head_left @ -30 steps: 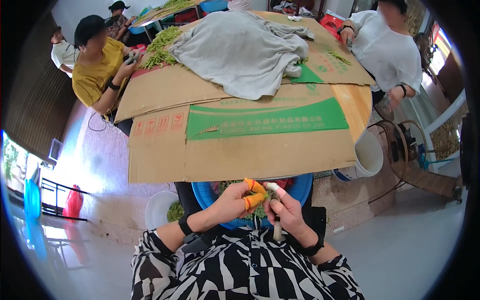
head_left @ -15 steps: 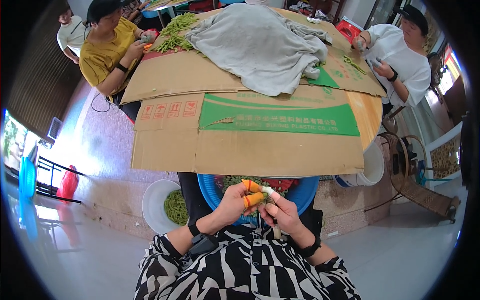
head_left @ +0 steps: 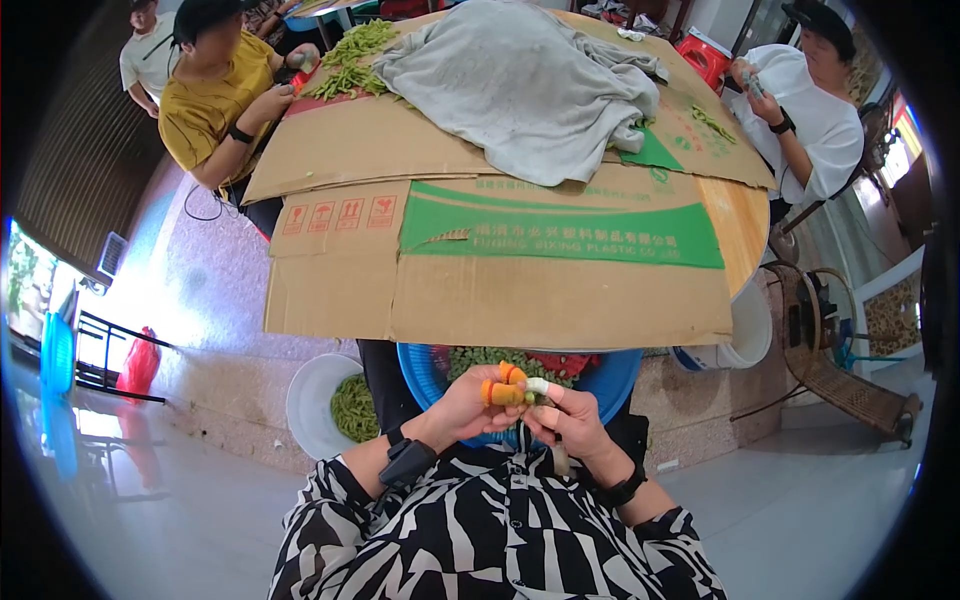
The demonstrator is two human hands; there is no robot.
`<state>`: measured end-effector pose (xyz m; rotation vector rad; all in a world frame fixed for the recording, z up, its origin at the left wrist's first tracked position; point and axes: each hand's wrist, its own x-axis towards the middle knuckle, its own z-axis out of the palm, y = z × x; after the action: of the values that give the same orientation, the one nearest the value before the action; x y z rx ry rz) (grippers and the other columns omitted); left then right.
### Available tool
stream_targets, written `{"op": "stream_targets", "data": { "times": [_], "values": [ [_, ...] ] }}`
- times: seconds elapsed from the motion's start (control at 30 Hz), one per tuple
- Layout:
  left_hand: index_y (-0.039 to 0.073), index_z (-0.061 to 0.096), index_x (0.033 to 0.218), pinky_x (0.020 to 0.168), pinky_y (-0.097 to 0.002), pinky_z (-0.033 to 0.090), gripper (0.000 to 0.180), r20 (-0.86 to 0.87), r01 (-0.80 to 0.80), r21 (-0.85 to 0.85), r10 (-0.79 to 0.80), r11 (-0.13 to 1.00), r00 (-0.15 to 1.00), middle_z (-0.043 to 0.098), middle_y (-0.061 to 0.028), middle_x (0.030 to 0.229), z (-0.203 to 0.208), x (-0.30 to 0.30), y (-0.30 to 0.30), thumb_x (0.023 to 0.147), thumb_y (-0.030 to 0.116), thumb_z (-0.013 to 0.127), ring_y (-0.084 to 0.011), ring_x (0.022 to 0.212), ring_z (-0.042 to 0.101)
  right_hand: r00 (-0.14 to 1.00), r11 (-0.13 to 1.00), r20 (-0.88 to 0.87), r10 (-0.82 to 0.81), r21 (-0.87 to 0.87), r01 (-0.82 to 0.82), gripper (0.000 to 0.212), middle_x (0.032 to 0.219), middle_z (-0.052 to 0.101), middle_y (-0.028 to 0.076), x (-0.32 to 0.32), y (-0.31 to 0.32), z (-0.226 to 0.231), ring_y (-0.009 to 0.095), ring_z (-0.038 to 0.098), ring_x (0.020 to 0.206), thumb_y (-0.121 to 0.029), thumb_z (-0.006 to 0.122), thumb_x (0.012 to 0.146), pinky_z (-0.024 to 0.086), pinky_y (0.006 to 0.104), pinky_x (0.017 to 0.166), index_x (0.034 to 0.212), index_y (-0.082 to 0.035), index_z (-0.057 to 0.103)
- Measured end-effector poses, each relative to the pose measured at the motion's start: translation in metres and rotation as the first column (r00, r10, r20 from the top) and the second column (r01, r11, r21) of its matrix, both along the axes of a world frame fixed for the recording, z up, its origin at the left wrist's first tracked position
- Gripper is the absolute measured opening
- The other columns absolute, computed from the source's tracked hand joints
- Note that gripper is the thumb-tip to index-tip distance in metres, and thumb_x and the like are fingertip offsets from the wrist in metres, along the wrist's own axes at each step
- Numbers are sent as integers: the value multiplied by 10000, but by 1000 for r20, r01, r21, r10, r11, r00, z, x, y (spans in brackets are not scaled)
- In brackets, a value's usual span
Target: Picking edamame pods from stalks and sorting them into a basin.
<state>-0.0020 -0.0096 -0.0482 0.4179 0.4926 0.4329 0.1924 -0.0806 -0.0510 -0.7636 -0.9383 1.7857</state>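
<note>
Left hand (head_left: 475, 405): pinching green pod (head_left: 537, 399) with orange-covered fingers (head_left: 503, 394) | right hand (head_left: 572, 418): gripping same pod | below both: blue basin (head_left: 622, 385) of shelled beans (head_left: 490, 362)

The left hand (head_left: 468, 402) bends inward, its thumb and finger in orange covers (head_left: 503, 394) drawn together in a pinch. Just beside it, the right hand (head_left: 578, 420) turns in to meet it, fingers curled, a white wrap (head_left: 536, 385) around one fingertip. Behind each hand, a forearm slants outward and back from a wrist with a dark band (head_left: 628, 487).
</note>
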Motion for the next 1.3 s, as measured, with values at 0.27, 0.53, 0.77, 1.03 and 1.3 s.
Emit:
{"op": "stream_targets", "data": {
  "times": [0.27,0.53,0.77,1.03,1.3],
  "values": [
    [53,552,905,399,-212,292,139,-189,-47,131,72,990,979,517,-37,681,-7,5,-6,963,179,541,-95,485,431,688,818,621,-377,571,-68,366,740,591,116,0,9,-4,188,592,626,-17,652,849,470,297,580,1208,17,592],
    [25,561,912,423,-216,326,114,-383,183,307,-54,934,922,534,-34,679,-6,3,1,939,135,561,-94,522,477,755,940,607,-250,339,38,235,713,605,63,10,12,-1,95,558,604,-61,698,818,450,258,557,1023,5,604],
    [6,584,1006,454,-227,405,125,-347,76,368,61,927,936,610,-72,763,-17,7,-10,919,95,585,-139,597,592,732,943,626,-268,326,66,197,672,560,14,6,17,-11,51,508,595,-42,684,802,411,231,530,967,7,587],
    [7,578,1005,445,-237,396,143,-182,-86,167,117,982,976,606,-72,743,-25,3,-16,933,131,585,-158,581,582,907,997,421,-24,-51,50,95,640,586,3,8,23,-2,50,503,500,-68,630,852,389,206,455,916,-6,599],
    [10,608,1030,453,-225,420,140,-334,52,313,59,948,941,629,-55,758,-15,-3,-16,933,108,590,-117,580,586,897,994,435,-75,-44,105,96,640,584,13,6,20,-2,53,497,476,-80,612,871,365,209,416,922,-3,589]
  ]
}}
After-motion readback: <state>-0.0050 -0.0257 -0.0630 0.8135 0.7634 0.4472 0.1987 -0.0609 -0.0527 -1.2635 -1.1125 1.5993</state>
